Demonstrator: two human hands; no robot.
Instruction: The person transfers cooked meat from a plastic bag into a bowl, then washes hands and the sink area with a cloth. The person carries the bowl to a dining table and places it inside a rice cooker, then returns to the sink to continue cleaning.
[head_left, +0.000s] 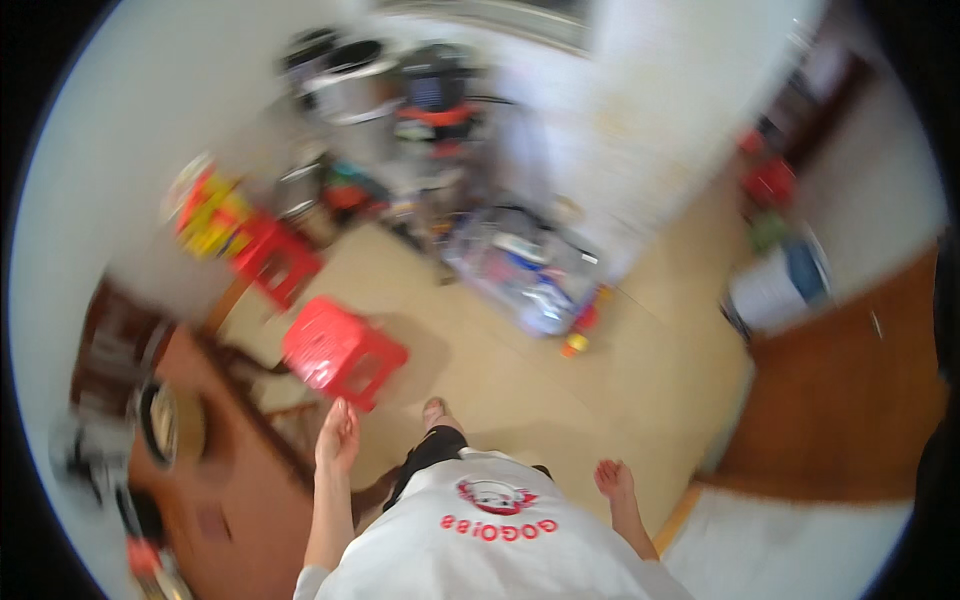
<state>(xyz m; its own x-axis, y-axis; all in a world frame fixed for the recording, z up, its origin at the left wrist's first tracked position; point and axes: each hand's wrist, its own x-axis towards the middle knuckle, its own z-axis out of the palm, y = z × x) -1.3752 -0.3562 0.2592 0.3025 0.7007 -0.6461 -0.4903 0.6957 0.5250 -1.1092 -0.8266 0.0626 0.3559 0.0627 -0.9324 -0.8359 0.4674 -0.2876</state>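
Observation:
My left hand (338, 439) reaches forward at the lower left, its fingertips by the near edge of a red plastic stool (341, 349). Blur hides whether the fingers touch the stool or just overlap it in the picture. My right hand (615, 478) hangs at my right side over the tiled floor, fingers loosely curled, with no object seen in it. Another red stool (277, 262) stands beyond the first, with a yellow and red package (214, 217) on or beside it.
A wooden table (232, 517) bearing a round container (176, 424) stands at the left. Ahead are a clear plastic storage box (525, 270), metal pots (352, 82) and small toys (574, 345). A white bin (776, 289) and a brown wooden door (847, 382) are at the right.

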